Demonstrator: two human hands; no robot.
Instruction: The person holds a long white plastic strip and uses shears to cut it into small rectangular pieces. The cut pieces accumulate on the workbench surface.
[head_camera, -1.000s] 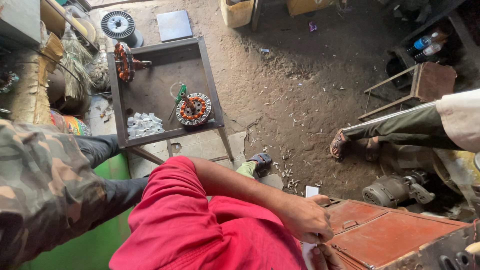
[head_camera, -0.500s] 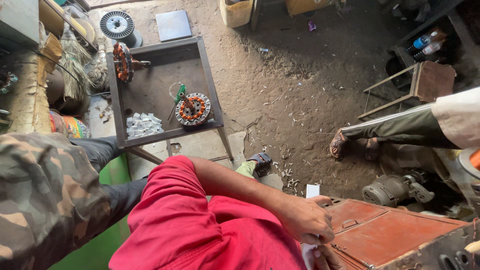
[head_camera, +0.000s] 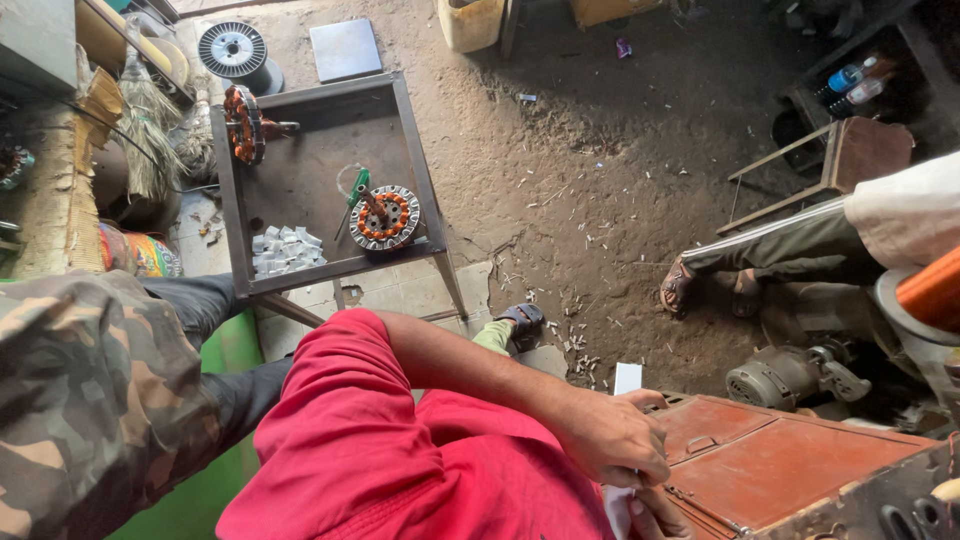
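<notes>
I see my left hand (head_camera: 615, 440) resting on the edge of the red metal box (head_camera: 790, 470), fingers curled over a white paper slip (head_camera: 627, 378) — my right hand (head_camera: 650, 515) is mostly hidden below, grip unclear.

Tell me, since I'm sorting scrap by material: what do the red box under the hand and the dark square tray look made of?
The red flat-topped box looks like painted sheet metal: worn paint, a small latch. The dark square tray on thin legs also seems metal, dull and unpainted, with folded-up rims. Neither is certain from looks alone.
</notes>
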